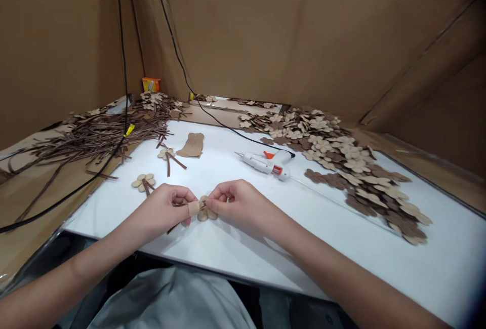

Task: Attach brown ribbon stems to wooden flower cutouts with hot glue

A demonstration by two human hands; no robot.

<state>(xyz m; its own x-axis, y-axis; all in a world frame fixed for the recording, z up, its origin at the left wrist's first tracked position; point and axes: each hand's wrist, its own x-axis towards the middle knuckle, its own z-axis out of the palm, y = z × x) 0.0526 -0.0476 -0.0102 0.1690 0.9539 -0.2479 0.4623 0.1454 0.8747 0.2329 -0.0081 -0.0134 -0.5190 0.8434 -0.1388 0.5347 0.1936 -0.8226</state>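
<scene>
Near the front edge of the white board, both hands meet at a beige felt-like flower (207, 213). My right hand (235, 198) pinches the flower's right side between thumb and fingers. My left hand (169, 207), with a tan bandage on one digit, is closed on a thin dark brown strip (172, 229) whose tail hangs out below the fingers. The strip's other end lies at the flower's centre, partly covered by the fingertips. Left of them rests a beige flower with brown strips (143, 182), and beyond it a similar, smaller-looking one (166, 154).
A white glue gun (266, 164) lies behind my right hand, a clear stick trailing from its back. Brown and beige flowers (322, 141) are heaped at right, brown strips (98, 134) at left. A black cable (178, 55) hangs across; a brown scrap (192, 145) lies mid-board. Cardboard walls (243, 30) surround the board.
</scene>
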